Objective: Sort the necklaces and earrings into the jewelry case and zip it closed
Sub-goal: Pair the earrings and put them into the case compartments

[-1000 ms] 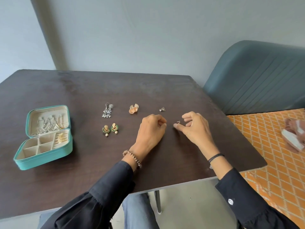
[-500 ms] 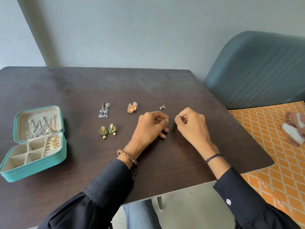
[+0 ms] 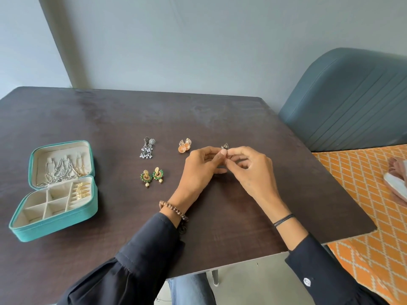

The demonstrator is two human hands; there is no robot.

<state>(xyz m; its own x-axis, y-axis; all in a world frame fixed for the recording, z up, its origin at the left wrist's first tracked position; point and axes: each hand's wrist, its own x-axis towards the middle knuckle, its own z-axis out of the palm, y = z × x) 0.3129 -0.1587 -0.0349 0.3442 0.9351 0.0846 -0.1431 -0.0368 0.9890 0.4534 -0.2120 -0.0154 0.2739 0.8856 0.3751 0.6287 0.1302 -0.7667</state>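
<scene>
Sitting at a dark tabletop (image 3: 110, 119), a person in dark sleeves works with both hands raised just above its surface, right of centre. The left hand (image 3: 199, 170) and right hand (image 3: 251, 170) meet fingertip to fingertip, both curled and pinching a small silver triangular earring (image 3: 225, 146) between them; which hand bears the grip cannot be told. A beaded bracelet (image 3: 174, 209) circles the left wrist, a thin black band (image 3: 283, 219) the right.

Left of the hands lie three pairs on the tabletop: orange-gold earrings (image 3: 184, 145) nearest, silver dangling earrings (image 3: 147, 148) further left, and green-and-gold earrings (image 3: 152, 176) below those, each pair apart from the others.

At the far left sits the teal jewelry case (image 3: 55, 225), open, lid tilted back. Silver and gold necklaces (image 3: 61, 171) hang inside the lid. Gold earrings (image 3: 82, 190) occupy the right-hand slotted section of the base; the four square compartments beside it look bare.

Beyond the tabletop's right edge stand a blue-grey chair (image 3: 348, 106) and an orange patterned floor covering (image 3: 363, 194).
</scene>
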